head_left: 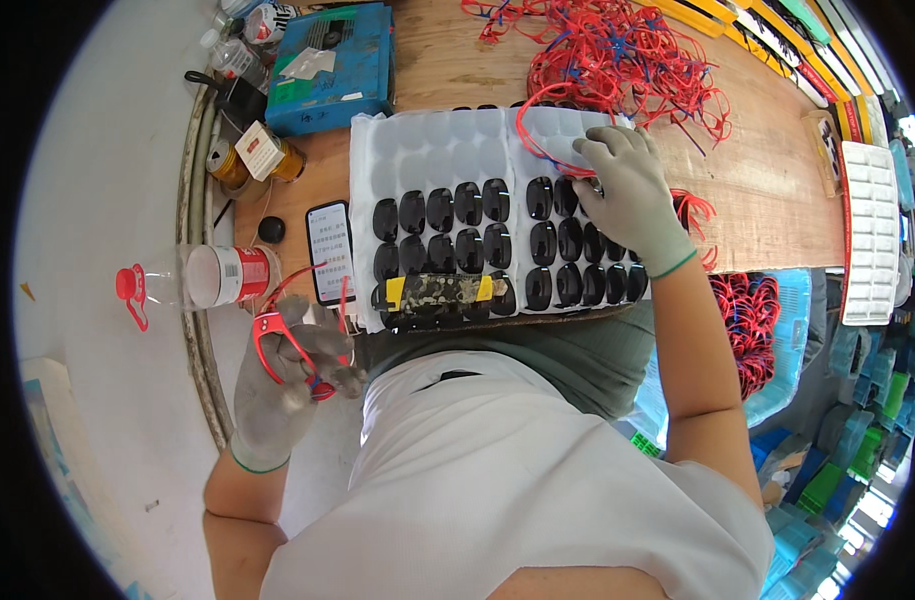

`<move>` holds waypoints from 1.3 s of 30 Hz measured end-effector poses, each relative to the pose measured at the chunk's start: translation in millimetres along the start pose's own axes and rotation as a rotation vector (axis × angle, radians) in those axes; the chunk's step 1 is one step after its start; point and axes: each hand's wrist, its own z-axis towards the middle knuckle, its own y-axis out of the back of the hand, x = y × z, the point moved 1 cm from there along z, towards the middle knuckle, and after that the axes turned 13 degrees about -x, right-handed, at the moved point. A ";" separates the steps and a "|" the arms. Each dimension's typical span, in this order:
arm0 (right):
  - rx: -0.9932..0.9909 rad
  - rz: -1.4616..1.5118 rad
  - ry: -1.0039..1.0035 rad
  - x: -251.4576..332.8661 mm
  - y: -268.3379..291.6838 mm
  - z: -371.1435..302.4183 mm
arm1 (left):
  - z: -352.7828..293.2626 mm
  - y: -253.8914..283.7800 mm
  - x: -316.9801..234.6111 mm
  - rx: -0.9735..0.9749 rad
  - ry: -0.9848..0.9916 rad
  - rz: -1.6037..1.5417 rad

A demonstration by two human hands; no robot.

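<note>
My left hand [293,365], in a grey-white glove, is closed round a red glasses frame [268,322] with a dark blue part low on it, left of the lens tray. My right hand [626,190], gloved too, is over the upper right of the white lens tray [363,150]. A second red glasses frame [523,130] curves over the tray, one end running in between my right thumb and fingers. Rows of black lenses [440,210] stand in the tray's pockets, some hidden under my right hand. A worn dark strip with yellow ends [443,293] lies across the front lenses.
A heap of red and blue frames [618,60] lies at the back. On the left are a phone [330,250], a plastic bottle [163,285], a can [228,160] and a blue metal box [333,70]. A light-blue basket [793,330] of red frames stands at the right.
</note>
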 end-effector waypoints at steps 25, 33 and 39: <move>0.121 0.928 -0.461 134.4 62.5 -41.4 | 0.4 -67.3 37.5 0.070 -0.354 0.557; -0.110 1.148 -0.766 155.8 80.7 -59.6 | 9.5 -96.7 39.6 0.261 -0.452 0.750; -0.138 1.511 -1.113 160.6 96.0 -62.7 | -0.6 -112.2 15.4 0.421 -0.419 0.875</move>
